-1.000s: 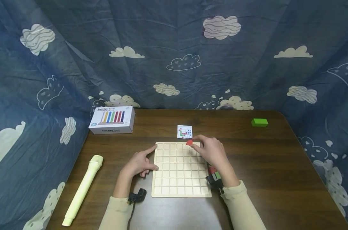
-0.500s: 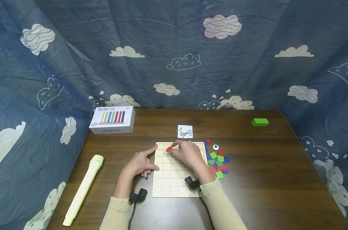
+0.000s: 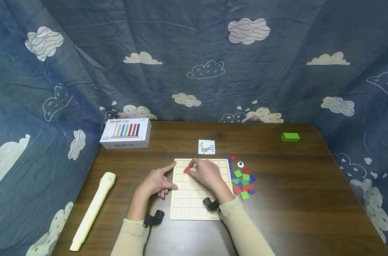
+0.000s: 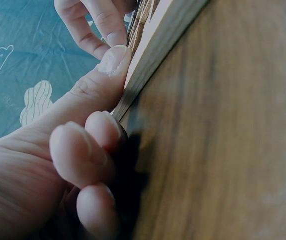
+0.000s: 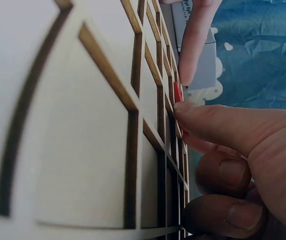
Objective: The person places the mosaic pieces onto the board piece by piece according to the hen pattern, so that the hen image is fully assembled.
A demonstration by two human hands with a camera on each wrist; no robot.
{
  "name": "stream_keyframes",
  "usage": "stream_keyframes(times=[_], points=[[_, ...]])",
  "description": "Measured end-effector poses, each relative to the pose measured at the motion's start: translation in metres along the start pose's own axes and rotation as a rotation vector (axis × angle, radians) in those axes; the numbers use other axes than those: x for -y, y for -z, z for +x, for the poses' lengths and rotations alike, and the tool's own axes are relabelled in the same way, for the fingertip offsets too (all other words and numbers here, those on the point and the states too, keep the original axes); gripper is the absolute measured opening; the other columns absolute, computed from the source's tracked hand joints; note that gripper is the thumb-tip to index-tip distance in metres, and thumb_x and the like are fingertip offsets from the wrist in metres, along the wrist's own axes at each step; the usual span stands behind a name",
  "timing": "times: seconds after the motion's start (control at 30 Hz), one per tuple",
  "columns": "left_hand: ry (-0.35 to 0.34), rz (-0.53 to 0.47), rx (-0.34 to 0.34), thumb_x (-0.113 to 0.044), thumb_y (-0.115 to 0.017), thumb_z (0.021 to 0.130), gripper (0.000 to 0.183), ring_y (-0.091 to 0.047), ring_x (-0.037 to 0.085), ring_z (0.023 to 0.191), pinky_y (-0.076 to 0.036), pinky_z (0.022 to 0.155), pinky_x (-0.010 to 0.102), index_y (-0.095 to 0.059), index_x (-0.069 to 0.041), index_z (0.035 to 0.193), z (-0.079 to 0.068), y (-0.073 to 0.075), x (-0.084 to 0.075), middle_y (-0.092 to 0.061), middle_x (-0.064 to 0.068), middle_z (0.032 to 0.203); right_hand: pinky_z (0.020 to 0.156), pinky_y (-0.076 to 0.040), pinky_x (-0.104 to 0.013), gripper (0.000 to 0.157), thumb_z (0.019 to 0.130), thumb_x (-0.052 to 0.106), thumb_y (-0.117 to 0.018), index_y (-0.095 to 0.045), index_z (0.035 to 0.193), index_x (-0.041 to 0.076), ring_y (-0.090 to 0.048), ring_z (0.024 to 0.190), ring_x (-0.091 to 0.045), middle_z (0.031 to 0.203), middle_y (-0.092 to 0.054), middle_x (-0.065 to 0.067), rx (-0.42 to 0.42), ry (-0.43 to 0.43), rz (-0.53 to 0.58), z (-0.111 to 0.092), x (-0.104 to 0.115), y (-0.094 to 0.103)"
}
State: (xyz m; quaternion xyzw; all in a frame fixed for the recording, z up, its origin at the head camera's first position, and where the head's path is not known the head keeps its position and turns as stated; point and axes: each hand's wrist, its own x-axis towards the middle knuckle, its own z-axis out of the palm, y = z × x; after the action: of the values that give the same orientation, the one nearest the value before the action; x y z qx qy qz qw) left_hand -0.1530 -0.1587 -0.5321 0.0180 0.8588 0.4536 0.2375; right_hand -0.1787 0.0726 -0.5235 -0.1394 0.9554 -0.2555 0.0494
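Observation:
A light wooden grid board (image 3: 185,203) lies flat on the table. Over its upper left squares my right hand (image 3: 207,173) pinches a small red piece with a curved edge (image 3: 186,170) between thumb and index finger. In the right wrist view the red piece (image 5: 177,92) is tilted, low at the grid's ridges. My left hand (image 3: 153,182) rests against the board's left side, index finger and thumb stretched out to its edge, the other fingers bent. The left wrist view has the left thumb (image 4: 100,75) pressed along the board's side (image 4: 152,55).
Right of the board lie loose red, green and blue pieces (image 3: 244,181) and a round eye piece (image 3: 240,164). Behind stands a small pattern card (image 3: 206,147). Farther out are a white abacus box (image 3: 126,134), a pale yellow tube (image 3: 93,211) and a green block (image 3: 290,137).
My right hand has carried the red piece left across the board from near its top right, then slightly lower onto the upper left squares. The left hand has stayed in place.

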Motion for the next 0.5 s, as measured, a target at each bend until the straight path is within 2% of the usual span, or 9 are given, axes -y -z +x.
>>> stream_keyframes(times=[0.2,0.5], points=[[-0.015,-0.001,-0.003,-0.024,-0.094,0.081,0.101,-0.06,0.013,0.038,-0.054,0.041,0.03,-0.039,-0.035,0.165,0.0002,-0.0001,0.0019,-0.066,0.005,0.055,0.05,-0.03,-0.028,0.023,0.092,0.033,-0.082,-0.079,0.112,0.021,-0.035,0.052,-0.01,0.055,-0.041,0.009,0.002,-0.011,0.001,-0.0006,0.0001,-0.0009],[-0.014,-0.001,0.001,-0.024,-0.094,0.082,0.101,-0.06,0.013,0.038,-0.055,0.042,0.031,-0.038,-0.035,0.165,-0.0002,0.0002,0.0011,-0.066,0.006,0.055,0.049,-0.027,-0.028,0.019,0.093,0.027,-0.08,-0.08,0.111,0.02,-0.034,0.052,-0.011,0.055,-0.042,0.008,-0.028,0.001,-0.018,0.0004,0.0001,-0.0056]])
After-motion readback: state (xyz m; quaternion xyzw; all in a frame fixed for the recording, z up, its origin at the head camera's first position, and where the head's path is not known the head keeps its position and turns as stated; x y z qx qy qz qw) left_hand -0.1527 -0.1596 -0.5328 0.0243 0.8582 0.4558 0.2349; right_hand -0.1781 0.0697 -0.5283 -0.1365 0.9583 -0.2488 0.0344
